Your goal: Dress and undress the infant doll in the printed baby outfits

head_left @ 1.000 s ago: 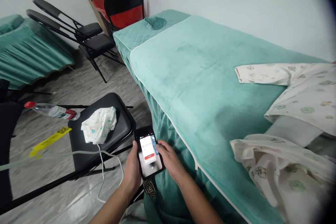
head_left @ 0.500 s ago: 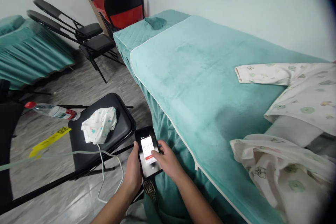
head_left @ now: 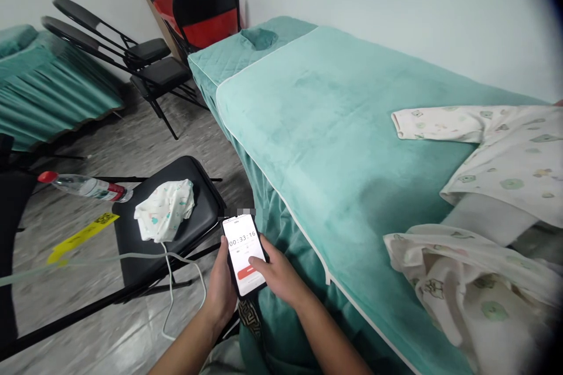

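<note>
A smartphone (head_left: 245,252) is held low in the middle of the view, its white screen showing 00:33:16 above a red bar. My left hand (head_left: 222,284) supports its left edge, thumb along the side. On the opposite edge, my right hand (head_left: 279,269) grips the phone, with the thumb over the screen near the red bar. The fingers behind the phone are hidden. To the right, a white baby garment (head_left: 519,170) with green prints lies on the green bed cover (head_left: 334,146), and bunched printed cloth (head_left: 466,287) is nearer to me.
A black chair seat (head_left: 193,187) at left carries a crumpled printed cloth (head_left: 165,211) with a white cord (head_left: 171,281) running from it. A red-capped bottle (head_left: 92,187) lies beside it, near a yellow label (head_left: 83,237). Folding chairs (head_left: 162,73) stand farther back.
The phone's display has grown from a small window to fill the screen, and its timer reading has changed. Both hands keep hold of the phone; the view has shifted very slightly.
</note>
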Tool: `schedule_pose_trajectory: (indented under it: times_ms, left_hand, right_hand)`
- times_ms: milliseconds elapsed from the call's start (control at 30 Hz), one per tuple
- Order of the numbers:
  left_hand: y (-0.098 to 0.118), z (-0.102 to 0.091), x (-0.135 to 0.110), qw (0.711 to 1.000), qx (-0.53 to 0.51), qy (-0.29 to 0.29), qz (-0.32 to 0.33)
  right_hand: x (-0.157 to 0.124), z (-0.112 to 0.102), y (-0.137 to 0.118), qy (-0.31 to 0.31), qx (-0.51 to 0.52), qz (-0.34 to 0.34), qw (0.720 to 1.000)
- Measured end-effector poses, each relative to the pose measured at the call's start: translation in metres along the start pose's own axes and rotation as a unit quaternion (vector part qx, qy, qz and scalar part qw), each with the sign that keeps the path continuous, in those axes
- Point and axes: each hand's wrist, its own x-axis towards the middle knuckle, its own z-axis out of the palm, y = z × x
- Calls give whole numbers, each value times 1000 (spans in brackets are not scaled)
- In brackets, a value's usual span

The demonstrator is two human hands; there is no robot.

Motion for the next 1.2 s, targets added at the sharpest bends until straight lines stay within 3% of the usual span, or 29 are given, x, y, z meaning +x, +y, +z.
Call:
schedule_pose_trajectory:
  times_ms: [333, 567, 700, 867, 1033, 1133, 1200]
  left_hand:
    - [0, 0, 3, 998, -52, -38, -20]
    - [4, -11, 10, 986, -94, -113, -79]
    - [4, -20, 18, 981, -98, -152, -76]
    - [9, -36, 43, 995, -43, -77, -44]
    - [29, -52, 84, 998, -2, 24, 60]
    - [44, -63, 117, 984, 56, 100, 137]
    - [56, -70, 139, 955, 161, 169, 185]
  right_hand:
    - [0, -5, 10, 33, -68, -3, 997]
    - [-2, -4, 8, 12, -4, 41, 999]
    - [0, -3, 15, 19, 20, 35, 999]
    - [5, -2, 27, 32, 88, 17, 995]
    - [4, -3, 24, 51, 77, 13, 996]
    - [2, -3, 23, 53, 81, 15, 995]
    - [2, -3, 24, 51, 84, 16, 995]
